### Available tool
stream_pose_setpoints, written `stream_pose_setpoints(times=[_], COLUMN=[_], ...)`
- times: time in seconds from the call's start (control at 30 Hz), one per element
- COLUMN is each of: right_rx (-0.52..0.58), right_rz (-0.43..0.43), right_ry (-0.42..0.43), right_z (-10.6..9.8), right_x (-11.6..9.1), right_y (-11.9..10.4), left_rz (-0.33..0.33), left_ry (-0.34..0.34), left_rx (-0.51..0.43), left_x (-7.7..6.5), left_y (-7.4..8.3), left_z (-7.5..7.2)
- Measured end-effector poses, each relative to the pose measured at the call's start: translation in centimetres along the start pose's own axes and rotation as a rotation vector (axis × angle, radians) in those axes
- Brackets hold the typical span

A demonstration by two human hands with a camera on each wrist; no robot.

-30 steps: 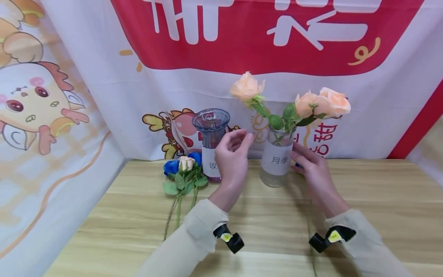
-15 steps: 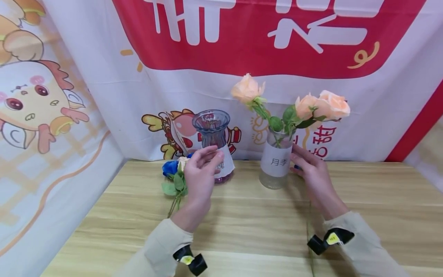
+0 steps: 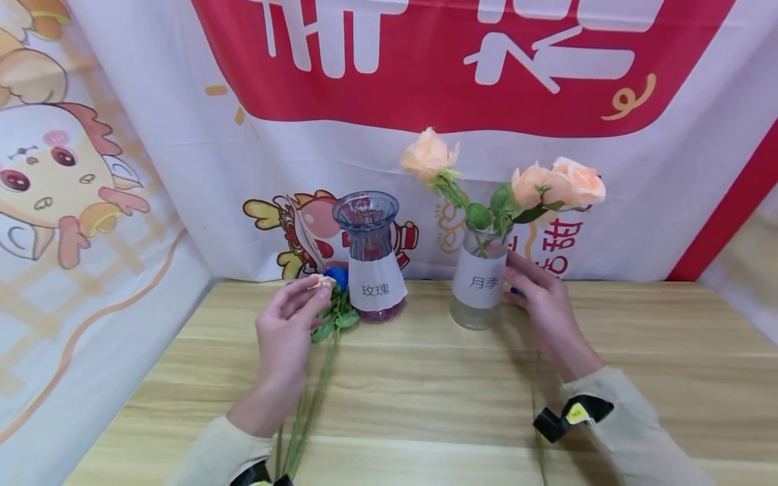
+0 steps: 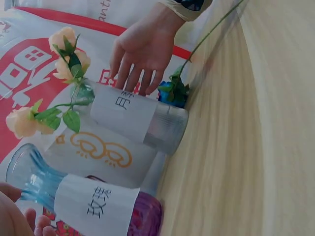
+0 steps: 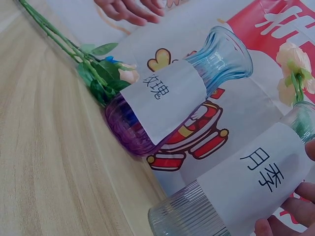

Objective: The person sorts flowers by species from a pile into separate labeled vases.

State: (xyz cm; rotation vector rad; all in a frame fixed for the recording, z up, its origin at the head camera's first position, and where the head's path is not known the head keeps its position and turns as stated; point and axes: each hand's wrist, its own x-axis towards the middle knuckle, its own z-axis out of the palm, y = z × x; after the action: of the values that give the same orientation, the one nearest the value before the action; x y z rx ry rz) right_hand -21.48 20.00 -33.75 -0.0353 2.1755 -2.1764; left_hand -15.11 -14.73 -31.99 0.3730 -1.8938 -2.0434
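Note:
My left hand [image 3: 284, 344] hovers over several long-stemmed roses lying at the left, its fingers loosely bent and holding nothing; in the right wrist view a gap separates it from them. A blue rose [image 3: 338, 278] and a pale rose [image 3: 325, 281] show past its fingertips, and the hand hides the others. My right hand [image 3: 545, 314] rests its extended fingers along the right side of a clear glass vase [image 3: 475, 317], which stands upright with peach roses [image 3: 429, 156] in it. Between the hands stands a blue-and-purple glass vase [image 3: 367, 219] without flowers.
Each vase wears a white paper label [image 3: 377, 290] with dark writing. Behind my right hand another blue rose [image 4: 172, 94] lies with its stem along the wooden table [image 3: 425, 405]. A printed cloth [image 3: 328, 155] hangs at the table's back edge.
My left hand has moved left and slightly down, from in front of the blue-and-purple vase to above the lying roses. The right hand stays at the clear vase.

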Motion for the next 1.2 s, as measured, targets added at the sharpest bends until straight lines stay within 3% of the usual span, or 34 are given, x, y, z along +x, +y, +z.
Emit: stream_pose_setpoints(times=[0.4,0.63,0.83,1.2], right_rx=[-0.003,-0.006,-0.004,-0.005], right_rz=[-0.003,0.0,0.004,0.005], right_ry=[0.002,0.007,-0.003,-0.007], right_z=[0.1,0.1,0.1,-0.2], right_x=[0.2,0.1,0.1,0.2], right_y=[-0.2,-0.1,-0.1,0.0], left_rz=[-0.056,-0.135,-0.198,-0.213], left_ry=[0.033,-0.027,-0.127,-0.148], left_rx=[0.089,0.237,0.408,0.484], left_x=[0.5,1.1,2.0,2.7], left_y=[-1.5,-2.9,-4.2,-5.5], left_z=[-4.8,-6.6,-7.5,-8.0])
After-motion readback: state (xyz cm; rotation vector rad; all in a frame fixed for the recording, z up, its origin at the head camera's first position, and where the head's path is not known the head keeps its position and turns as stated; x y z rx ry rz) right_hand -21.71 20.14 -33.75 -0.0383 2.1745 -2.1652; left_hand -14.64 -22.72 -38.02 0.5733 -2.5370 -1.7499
